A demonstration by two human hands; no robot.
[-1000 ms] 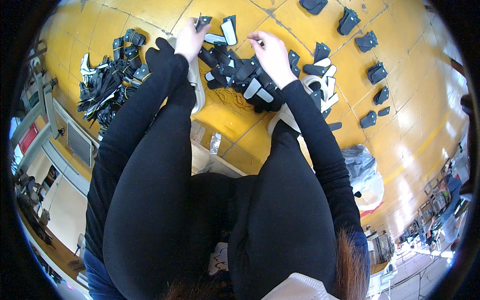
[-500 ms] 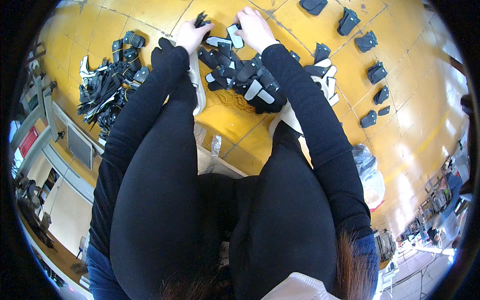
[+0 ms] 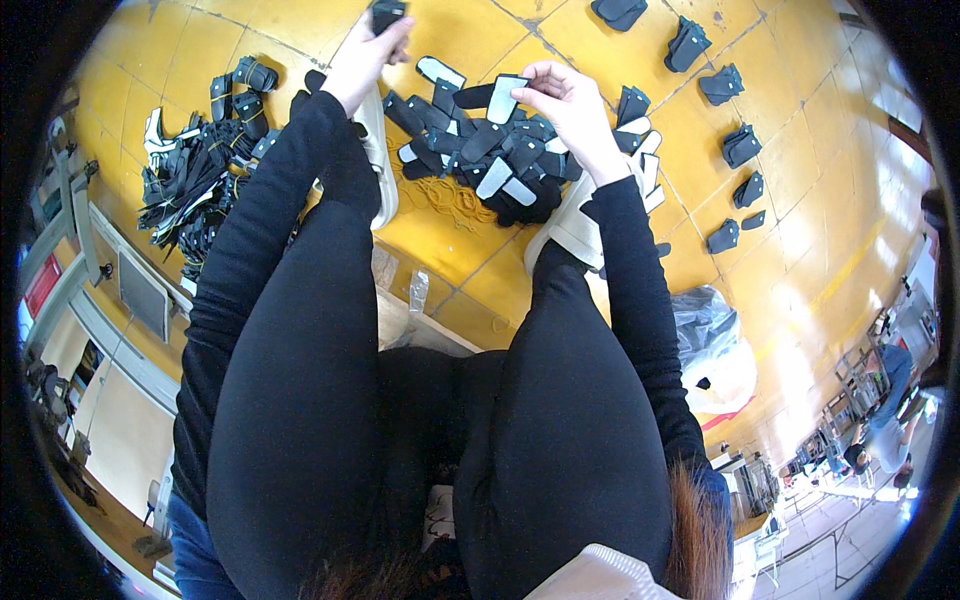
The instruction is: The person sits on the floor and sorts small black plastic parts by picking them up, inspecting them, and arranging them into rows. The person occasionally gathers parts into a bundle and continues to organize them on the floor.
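Note:
My left hand (image 3: 372, 55) is closed around a small black bundle of fabric tabs (image 3: 387, 14) at the top edge, slightly blurred. With thumb and fingers, my right hand (image 3: 568, 100) pinches a black fabric tab with a pale grey face (image 3: 507, 98) above the pile. Beneath it lies a loose heap of black fabric tabs (image 3: 485, 142), some showing pale faces. Yellow rubber bands (image 3: 440, 203) are scattered at the heap's near left side, on the yellow floor.
Banded black bundles (image 3: 205, 185) are piled at the left. Small stacks of black tabs (image 3: 741, 146) stand in a row at the right. A plastic bag (image 3: 710, 345) lies beside my right leg. My shoes flank the heap. Farther right is another person (image 3: 888, 435).
My left hand has moved up and away from the heap with the black tabs. My right hand has shifted right and nearer, with the pale-faced tab between its fingers.

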